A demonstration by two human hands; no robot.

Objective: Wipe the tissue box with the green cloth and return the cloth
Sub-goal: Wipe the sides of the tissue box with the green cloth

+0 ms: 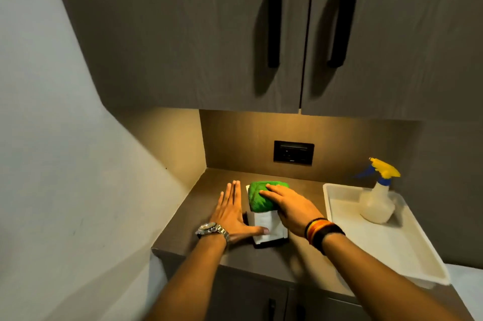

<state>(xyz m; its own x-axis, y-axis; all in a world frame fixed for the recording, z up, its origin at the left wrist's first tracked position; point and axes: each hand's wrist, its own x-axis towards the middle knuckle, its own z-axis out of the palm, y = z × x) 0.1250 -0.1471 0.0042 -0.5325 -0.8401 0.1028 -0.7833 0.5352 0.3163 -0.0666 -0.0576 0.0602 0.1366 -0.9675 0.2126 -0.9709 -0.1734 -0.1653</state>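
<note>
Two dark wood-grain cabinet doors (209,33) with black handles filled the upper view, over a lit niche with a black wall socket (293,152) in its back panel. Below ran the brown desk (188,221), set into the corner by a pale wall. A white tray (392,245) lay on the desk's right side, with a spray bottle (377,203) with a yellow and blue head standing upright in its far end. The tissue box (266,226), white on top with a dark base, stood on the desk left of the tray. The left hand (232,212), fingers straight and together, lay flat against the box's left side, its thumb reaching across the near top. The right hand (290,204) pressed palm-down on the green cloth (258,196), which was bunched on the far end of the box top; the fingers lay spread over it rather than clenched. A metal watch (212,229) sat on the left wrist, striped bands (322,233) on the right.
</note>
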